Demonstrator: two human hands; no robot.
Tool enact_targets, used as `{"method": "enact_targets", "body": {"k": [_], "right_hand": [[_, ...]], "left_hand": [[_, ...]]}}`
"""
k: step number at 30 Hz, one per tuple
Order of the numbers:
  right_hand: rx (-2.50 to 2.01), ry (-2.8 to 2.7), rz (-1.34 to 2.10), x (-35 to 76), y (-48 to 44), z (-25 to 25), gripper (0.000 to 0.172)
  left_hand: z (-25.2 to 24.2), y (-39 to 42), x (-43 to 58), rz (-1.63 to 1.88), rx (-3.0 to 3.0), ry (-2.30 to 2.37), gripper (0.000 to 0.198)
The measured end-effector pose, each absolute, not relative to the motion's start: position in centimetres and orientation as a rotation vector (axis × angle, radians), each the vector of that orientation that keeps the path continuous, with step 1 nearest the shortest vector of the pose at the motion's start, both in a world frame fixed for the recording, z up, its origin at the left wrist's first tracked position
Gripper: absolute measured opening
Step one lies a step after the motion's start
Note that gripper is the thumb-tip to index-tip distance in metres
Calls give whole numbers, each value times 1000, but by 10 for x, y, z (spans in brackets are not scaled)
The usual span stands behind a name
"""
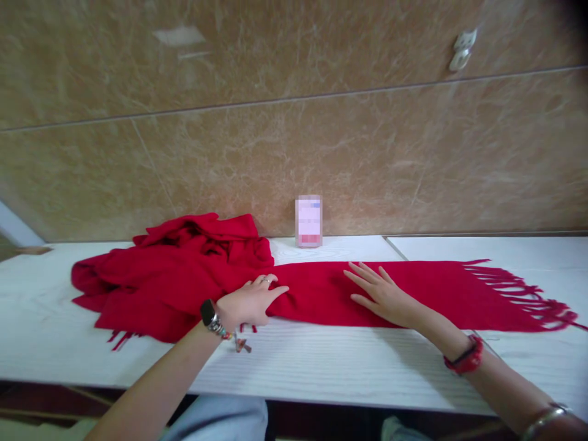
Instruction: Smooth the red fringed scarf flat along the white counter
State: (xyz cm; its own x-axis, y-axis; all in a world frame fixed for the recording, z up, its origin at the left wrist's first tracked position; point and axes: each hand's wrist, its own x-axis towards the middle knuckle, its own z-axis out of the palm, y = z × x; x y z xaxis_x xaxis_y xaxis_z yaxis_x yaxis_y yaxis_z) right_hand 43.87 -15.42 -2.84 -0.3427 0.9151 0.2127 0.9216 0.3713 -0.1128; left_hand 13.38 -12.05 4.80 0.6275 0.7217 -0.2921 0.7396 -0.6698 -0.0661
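A red scarf [316, 291] lies along the white table, its right part flat and narrow with fringe spread at the right end. Its left part is a loose, crumpled heap, with some fringe showing at the lower edge. My left hand [252, 300] rests where the heap meets the flat strip, thumb apart from the fingers, which lie on the cloth. My right hand [379, 294] lies on the flat strip near its middle, palm down with fingers spread.
A phone [309, 222] with a blurred screen stands upright against the brown marbled wall [275, 159] behind the white table [275, 367]. A small white fixture [463, 50] is on the wall at upper right. The table's front edge runs below my forearms.
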Motion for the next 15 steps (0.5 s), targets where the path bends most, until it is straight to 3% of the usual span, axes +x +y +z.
{"method": "enact_targets", "body": {"k": [9, 15], "right_hand": [[-1379, -2674, 231, 350, -165, 17, 68], [-1298, -2691, 16, 314, -155, 16, 54]], "left_hand": [[44, -108, 102, -231, 2845, 1307, 72], [46, -105, 77, -183, 2754, 1342, 69]]}}
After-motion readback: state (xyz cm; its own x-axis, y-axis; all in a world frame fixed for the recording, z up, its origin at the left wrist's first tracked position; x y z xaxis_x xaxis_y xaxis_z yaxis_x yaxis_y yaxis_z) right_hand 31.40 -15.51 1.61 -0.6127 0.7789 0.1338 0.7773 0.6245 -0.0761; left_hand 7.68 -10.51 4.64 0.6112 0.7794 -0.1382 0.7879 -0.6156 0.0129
